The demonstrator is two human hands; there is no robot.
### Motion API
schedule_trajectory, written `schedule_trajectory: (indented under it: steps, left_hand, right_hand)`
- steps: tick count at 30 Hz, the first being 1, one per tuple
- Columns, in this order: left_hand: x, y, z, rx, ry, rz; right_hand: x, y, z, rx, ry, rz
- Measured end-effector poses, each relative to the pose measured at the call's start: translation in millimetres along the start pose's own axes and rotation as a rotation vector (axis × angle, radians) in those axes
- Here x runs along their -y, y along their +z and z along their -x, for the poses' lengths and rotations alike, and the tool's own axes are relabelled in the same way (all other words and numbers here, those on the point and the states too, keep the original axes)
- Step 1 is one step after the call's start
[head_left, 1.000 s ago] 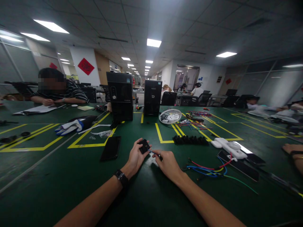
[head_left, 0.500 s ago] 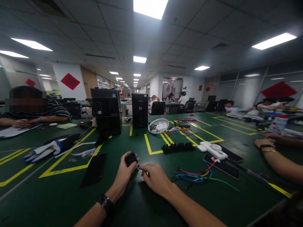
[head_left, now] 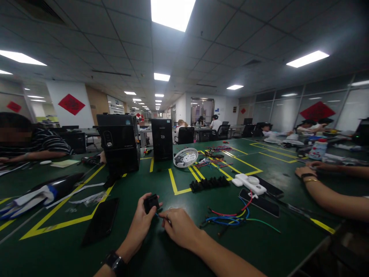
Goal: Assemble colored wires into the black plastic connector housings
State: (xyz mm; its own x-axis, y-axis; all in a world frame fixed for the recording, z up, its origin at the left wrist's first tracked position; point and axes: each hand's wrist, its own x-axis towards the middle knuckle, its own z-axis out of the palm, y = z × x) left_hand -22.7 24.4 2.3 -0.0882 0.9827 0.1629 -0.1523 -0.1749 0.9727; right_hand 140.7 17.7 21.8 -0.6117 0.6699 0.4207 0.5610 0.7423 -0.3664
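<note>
My left hand (head_left: 140, 220) is closed around a small black block-shaped part (head_left: 151, 201), held just above the green table. Beside it, my right hand (head_left: 182, 227) pinches a thin blue wire (head_left: 157, 214) between thumb and index finger. The wire runs toward the underside of the black part; whether it enters the part is hidden by my left thumb. To the right of my hands lies a loose bundle of blue, red, yellow and green wires (head_left: 230, 220). A row of similar black parts (head_left: 210, 184) stands farther out.
A black phone-like slab (head_left: 100, 221) lies left. Behind are two black boxes (head_left: 119, 144) and a white basket (head_left: 187, 157). A white power strip (head_left: 250, 184) and dark phones (head_left: 263, 204) lie right, near another person's forearm (head_left: 325, 196). Another person sits at left.
The view has turned slightly right, so the whole scene sits farther left. My hands keep nearly the same hold on the black part and the wire.
</note>
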Motion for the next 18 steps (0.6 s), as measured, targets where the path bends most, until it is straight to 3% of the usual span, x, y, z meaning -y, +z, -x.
schedule_trajectory:
  steps: [4,9,15,18]
  left_hand:
    - [3,0.0,-5,-0.042,-0.016,0.067]
    - [-12,0.9,-5,-0.121,-0.082,0.241]
    - [-16,7.6,2,-0.248,0.026,0.063]
    - [-14,11.7,-2,-0.304,0.085,0.032]
  right_hand:
    - [-1,-4,-2,-0.022,0.032,-0.050]
    - [8,-5,1,0.005,0.055,-0.187]
    - [14,-6,-2,0.067,0.087,-0.136]
    - [15,-14,-10,0.020,0.092,-0.108]
